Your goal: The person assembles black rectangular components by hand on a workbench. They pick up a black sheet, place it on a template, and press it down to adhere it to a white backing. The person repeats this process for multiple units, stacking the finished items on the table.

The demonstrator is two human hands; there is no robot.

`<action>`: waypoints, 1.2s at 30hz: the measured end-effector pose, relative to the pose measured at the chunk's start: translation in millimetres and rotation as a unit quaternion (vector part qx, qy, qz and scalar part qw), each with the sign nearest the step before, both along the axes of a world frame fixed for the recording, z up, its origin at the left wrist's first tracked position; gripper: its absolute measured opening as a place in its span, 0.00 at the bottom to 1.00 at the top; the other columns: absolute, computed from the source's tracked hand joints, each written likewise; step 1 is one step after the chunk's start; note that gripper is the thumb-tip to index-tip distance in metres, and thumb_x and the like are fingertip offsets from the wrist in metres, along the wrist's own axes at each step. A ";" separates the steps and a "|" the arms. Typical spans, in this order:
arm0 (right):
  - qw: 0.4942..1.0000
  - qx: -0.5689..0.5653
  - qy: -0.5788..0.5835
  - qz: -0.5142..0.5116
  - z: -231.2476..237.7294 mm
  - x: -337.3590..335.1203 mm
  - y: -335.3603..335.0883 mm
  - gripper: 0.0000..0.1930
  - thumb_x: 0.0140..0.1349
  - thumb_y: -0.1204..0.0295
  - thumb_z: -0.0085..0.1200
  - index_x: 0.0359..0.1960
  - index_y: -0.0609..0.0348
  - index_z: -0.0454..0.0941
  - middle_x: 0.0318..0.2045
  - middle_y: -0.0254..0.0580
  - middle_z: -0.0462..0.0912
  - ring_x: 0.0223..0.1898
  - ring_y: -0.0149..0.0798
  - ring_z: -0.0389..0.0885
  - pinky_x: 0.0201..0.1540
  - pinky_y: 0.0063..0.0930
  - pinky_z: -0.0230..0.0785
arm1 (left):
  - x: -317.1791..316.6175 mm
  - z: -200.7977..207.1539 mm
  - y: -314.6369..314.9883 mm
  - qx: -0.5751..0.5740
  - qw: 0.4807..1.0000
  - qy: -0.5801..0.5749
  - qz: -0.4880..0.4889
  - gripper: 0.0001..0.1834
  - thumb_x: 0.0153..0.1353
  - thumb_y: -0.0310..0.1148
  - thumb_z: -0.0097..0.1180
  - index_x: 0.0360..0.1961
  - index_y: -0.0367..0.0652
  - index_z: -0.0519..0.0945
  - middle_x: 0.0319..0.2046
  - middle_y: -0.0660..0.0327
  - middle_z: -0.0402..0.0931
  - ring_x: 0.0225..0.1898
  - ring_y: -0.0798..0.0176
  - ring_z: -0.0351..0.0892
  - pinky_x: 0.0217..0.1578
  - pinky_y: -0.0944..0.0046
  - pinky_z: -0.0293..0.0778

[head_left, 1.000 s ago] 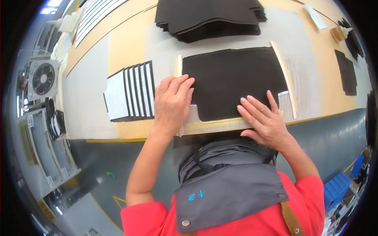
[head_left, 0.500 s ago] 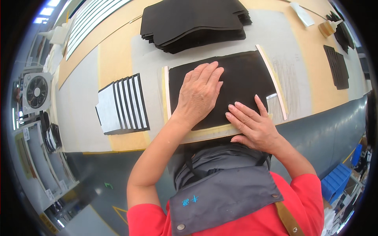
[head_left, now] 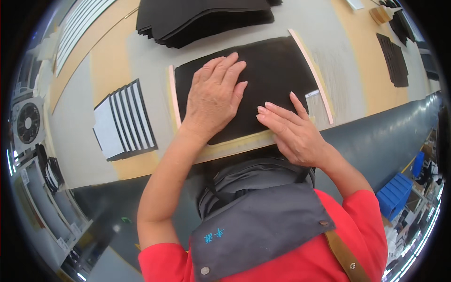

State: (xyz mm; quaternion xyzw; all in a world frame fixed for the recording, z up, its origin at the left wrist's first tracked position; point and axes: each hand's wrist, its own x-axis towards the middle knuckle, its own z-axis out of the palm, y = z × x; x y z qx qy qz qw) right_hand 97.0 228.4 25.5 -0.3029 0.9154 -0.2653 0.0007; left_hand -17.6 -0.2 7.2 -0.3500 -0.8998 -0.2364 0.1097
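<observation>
A black sheet piece with a notched right corner lies flat on the table close to its front edge. My left hand rests on the sheet's left half, fingers stretched out and pointing away from me. Over the lower right part of the sheet is my right hand, its fingers extended toward the left and upward. Neither hand grips anything. A pale pink strip runs along the sheet's left side, and another strip lies along its right side.
Beyond the sheet stands a thick stack of black pieces. Fanned black-and-white pieces lie to the left. Dark slotted pieces and an amber bottle are at the right. A blue crate sits below the table's right side.
The whole view has shifted, so the table's things appear farther left and mostly higher. Both hands keep nearly the same places over the sheet, and the right thumb shows less.
</observation>
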 end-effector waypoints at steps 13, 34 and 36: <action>0.999 -0.040 0.007 -0.009 -2.9 0.1 2.2 0.29 0.57 0.85 0.55 0.63 0.54 0.78 0.62 0.39 0.79 0.69 0.43 0.73 0.78 0.62 0.45 | 5.0 5.7 -9.3 -0.037 0.998 -0.013 -0.051 0.43 0.58 0.58 0.67 0.67 0.40 0.72 0.70 0.51 0.67 0.71 0.49 0.64 0.70 0.51 0.61; 0.998 0.012 0.058 0.004 -1.9 -0.3 -2.9 0.29 0.51 0.84 0.56 0.58 0.52 0.83 0.56 0.39 0.79 0.65 0.46 0.75 0.76 0.65 0.49 | 75.6 8.0 -12.5 -0.061 0.993 -0.079 0.069 0.38 0.69 0.46 0.59 0.73 0.37 0.64 0.74 0.45 0.59 0.76 0.41 0.56 0.74 0.40 0.53; 0.998 0.012 0.057 0.006 -2.5 -0.2 -3.7 0.29 0.51 0.85 0.56 0.58 0.52 0.84 0.56 0.39 0.79 0.65 0.47 0.76 0.76 0.66 0.50 | 76.6 7.4 -15.8 -0.063 0.991 -0.083 0.079 0.37 0.70 0.46 0.58 0.74 0.36 0.64 0.75 0.45 0.59 0.76 0.40 0.55 0.73 0.39 0.53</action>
